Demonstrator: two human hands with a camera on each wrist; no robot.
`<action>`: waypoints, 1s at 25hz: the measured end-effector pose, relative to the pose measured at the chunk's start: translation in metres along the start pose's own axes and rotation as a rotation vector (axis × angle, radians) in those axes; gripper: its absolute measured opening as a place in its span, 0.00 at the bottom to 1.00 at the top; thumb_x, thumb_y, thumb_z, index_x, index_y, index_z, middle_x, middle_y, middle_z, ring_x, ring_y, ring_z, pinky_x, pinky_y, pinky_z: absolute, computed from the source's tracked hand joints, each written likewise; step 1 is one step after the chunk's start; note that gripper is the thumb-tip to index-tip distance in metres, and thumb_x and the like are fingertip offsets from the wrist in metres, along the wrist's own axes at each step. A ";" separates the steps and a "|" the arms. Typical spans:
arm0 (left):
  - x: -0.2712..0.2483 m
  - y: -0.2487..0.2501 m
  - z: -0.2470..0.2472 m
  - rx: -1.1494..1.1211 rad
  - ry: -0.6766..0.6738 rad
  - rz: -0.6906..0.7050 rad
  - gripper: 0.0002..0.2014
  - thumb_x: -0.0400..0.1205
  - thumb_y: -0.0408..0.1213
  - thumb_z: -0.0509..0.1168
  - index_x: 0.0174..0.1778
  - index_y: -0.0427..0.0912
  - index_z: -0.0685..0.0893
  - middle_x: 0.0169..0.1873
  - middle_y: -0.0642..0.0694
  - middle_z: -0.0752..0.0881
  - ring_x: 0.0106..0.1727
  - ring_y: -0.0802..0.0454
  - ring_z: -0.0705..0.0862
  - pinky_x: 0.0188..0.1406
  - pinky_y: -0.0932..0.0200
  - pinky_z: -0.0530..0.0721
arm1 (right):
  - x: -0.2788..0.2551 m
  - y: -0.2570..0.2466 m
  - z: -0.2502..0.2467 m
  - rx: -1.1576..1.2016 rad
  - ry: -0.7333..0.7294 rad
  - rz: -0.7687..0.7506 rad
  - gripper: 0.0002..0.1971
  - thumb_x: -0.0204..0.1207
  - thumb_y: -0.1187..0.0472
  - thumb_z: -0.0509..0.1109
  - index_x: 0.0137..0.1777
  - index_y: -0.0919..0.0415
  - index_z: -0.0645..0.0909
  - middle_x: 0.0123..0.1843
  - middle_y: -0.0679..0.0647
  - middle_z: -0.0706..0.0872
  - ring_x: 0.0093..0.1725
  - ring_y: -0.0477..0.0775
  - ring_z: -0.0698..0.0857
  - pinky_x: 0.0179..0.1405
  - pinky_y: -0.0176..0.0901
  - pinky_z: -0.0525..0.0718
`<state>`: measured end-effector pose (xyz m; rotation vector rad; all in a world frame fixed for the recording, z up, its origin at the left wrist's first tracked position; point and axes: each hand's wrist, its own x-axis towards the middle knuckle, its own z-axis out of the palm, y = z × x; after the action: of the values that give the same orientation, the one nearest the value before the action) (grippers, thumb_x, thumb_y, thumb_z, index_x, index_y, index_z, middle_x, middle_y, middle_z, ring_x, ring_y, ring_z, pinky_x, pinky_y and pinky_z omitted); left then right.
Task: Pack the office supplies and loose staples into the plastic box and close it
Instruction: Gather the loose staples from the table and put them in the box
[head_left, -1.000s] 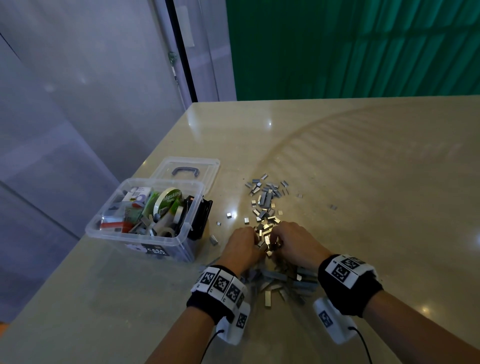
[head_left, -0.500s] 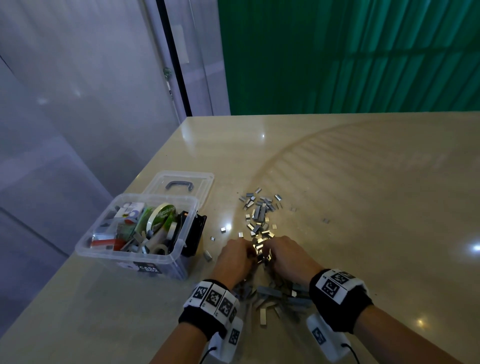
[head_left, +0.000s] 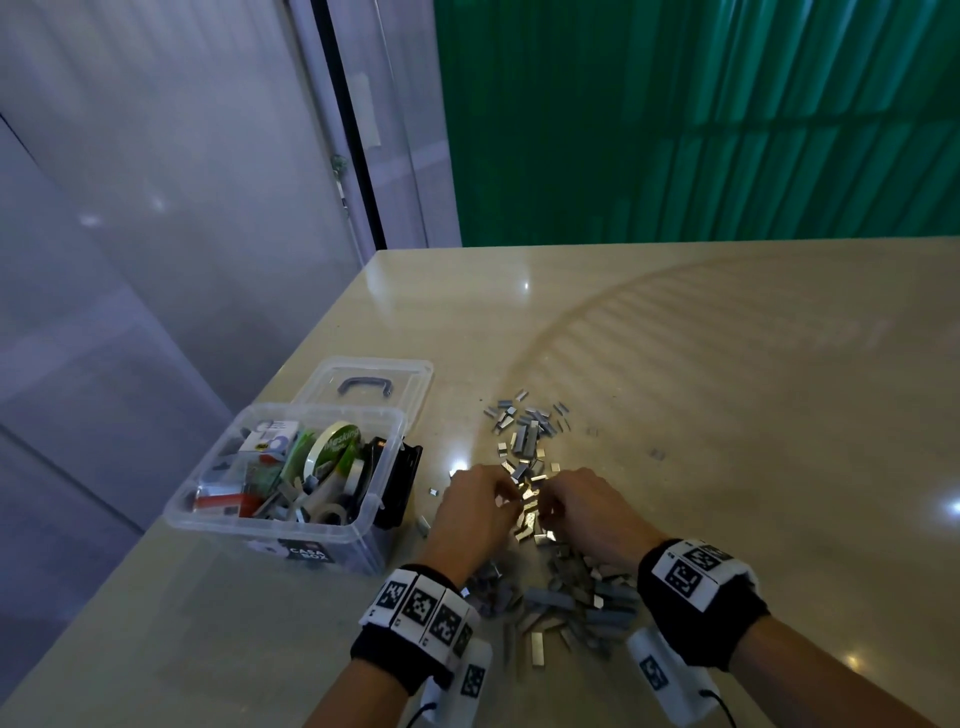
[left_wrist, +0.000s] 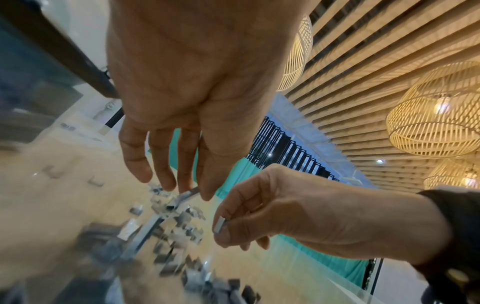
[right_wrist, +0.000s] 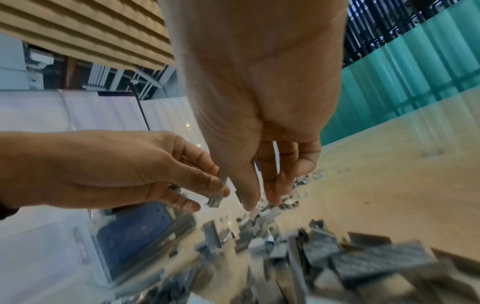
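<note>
**Staple pickup: both hands in the pile, box still open**

Left hand (head_left: 475, 512) and right hand (head_left: 584, 512) were set side by side over the middle of the staples (head_left: 524, 441), scattered on the table (head_left: 727, 415) from 12 o'clock of the hands to under the wrists. The box (head_left: 280, 525) sat at 9 o'clock of the hands, full of supplies, lid (head_left: 374, 384) lying open behind it.

Grip state:
- Left: a short staple strip (left_wrist: 188, 194) was pinched between thumb and fingertips (left_wrist: 140, 170); the other fingers hung loose.
- Right: a small staple block (left_wrist: 220, 224) was pinched between thumb and forefinger; the remaining fingers were curled under.

How the step would best be done (judgement):
- Single-piece pinching is slow for a pile this size. Sweeping the pile together with both palms and scooping would likely be quicker.
- Longer strips near the wrists should be taken whole; a pinch at mid-length is advised so they are not snapped.
- Strays at 1–2 o'clock (head_left: 657, 453) and beside the box (head_left: 434, 490) are best raked inward first.
- Handfuls should be released low inside the box so nothing bounces out.
- The lid should be left off until the table is checked for leftovers.
</note>
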<state>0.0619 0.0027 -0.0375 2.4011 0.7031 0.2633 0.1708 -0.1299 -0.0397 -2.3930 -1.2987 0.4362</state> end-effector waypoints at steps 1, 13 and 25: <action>-0.001 0.005 -0.008 -0.029 0.021 0.025 0.02 0.76 0.37 0.75 0.43 0.48 0.90 0.39 0.53 0.90 0.43 0.61 0.86 0.46 0.66 0.84 | 0.001 -0.002 -0.007 0.016 0.017 -0.005 0.04 0.76 0.61 0.74 0.42 0.52 0.84 0.46 0.51 0.85 0.46 0.53 0.84 0.44 0.45 0.81; -0.062 -0.031 -0.176 -0.393 0.279 0.072 0.05 0.83 0.41 0.71 0.53 0.50 0.90 0.38 0.47 0.91 0.37 0.50 0.90 0.38 0.53 0.91 | 0.042 -0.122 -0.047 0.247 0.148 -0.273 0.08 0.78 0.64 0.73 0.48 0.53 0.94 0.39 0.42 0.92 0.40 0.35 0.88 0.42 0.32 0.82; -0.075 -0.143 -0.230 -0.039 0.215 0.067 0.06 0.79 0.31 0.71 0.46 0.45 0.93 0.36 0.51 0.92 0.39 0.60 0.89 0.43 0.66 0.85 | 0.091 -0.255 0.021 0.098 0.109 -0.428 0.06 0.73 0.66 0.76 0.43 0.56 0.93 0.41 0.50 0.84 0.44 0.50 0.79 0.40 0.39 0.76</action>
<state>-0.1402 0.1740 0.0559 2.3836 0.7066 0.5649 0.0239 0.0779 0.0536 -1.9558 -1.6403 0.2338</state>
